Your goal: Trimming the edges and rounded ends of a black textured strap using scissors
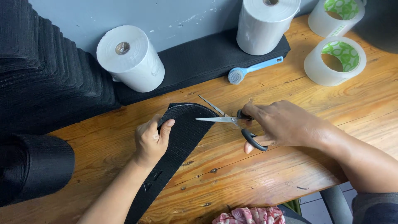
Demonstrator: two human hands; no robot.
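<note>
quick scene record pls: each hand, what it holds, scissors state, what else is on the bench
left hand: presses down on black strap, fingers curled over its rounded end
right hand: grips black-handled scissors
scissors state: blades open, tips at the strap's rounded end
surface: wooden bench
behind: two white rolls, blue brush, two clear tape rolls, black mat
left side: stacked black material, black roll

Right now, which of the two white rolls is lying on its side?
The left white roll, leaning by the black fabric stack, with its core end facing the camera. The other white roll stands upright.
</note>
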